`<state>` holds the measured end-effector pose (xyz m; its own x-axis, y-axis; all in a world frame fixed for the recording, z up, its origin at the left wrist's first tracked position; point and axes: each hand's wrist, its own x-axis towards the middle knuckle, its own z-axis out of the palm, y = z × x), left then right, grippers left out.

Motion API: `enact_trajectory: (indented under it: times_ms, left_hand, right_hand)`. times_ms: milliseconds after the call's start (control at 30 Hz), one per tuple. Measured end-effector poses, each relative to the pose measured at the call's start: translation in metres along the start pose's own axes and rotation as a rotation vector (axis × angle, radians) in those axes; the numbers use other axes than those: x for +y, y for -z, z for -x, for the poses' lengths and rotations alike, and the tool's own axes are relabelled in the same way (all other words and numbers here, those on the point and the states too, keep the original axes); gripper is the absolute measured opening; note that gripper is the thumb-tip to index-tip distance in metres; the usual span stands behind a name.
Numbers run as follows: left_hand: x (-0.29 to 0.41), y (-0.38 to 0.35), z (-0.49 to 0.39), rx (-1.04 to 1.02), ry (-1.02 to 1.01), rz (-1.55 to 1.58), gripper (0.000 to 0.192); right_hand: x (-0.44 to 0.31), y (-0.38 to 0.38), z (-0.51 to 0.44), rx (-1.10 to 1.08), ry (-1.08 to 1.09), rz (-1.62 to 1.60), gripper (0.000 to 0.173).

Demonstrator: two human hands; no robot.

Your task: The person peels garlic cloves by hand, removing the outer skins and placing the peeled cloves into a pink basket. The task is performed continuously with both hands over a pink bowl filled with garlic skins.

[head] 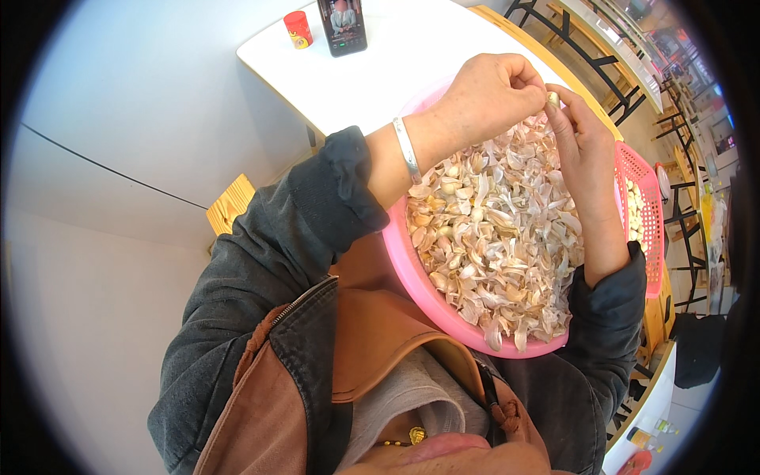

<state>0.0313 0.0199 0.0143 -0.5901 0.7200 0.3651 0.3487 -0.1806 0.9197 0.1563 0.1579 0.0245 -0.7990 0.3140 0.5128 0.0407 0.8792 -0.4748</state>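
Observation:
A pale garlic clove (553,99) is pinched between the thumb and forefinger of my right hand (585,139). My left hand (499,89), with a silver bangle at its wrist, has its fingertips pinched together against the clove's left side. What sits between those fingertips is hidden. Both hands are over the far part of a pink plastic basin (409,267). Loose papery garlic skins (504,237) fill the basin, with several garlic cloves (449,187) lying among them.
Right of the basin, a pink slotted plastic basket (652,237) contains peeled cloves (635,211). A phone (343,29) stands on the white table (392,77), near a red canister (298,29). A wall (148,119) borders the left side. Other tables (629,53) stand beyond to the right.

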Motion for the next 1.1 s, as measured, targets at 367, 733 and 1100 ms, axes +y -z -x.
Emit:
enact_trajectory:
  times_ms: [367,733,1100]
  left_hand:
    - [-0.0036,0.0012,-0.0005,-0.02,0.004,0.046,0.023]
    - [-0.0025,0.0023,-0.0005,0.018,0.012,-0.032,0.022]
    - [-0.0024,0.0015,0.0001,0.019,-0.024,-0.066,0.021]
  right_hand:
    - [0.0029,-0.003,-0.0005,-0.047,0.035,-0.108,0.029]
    - [0.0015,-0.0036,-0.0012,-0.034,0.171,-0.125,0.027]
    - [-0.0033,-0.0009,0.001,-0.079,0.145,-0.22,0.026]
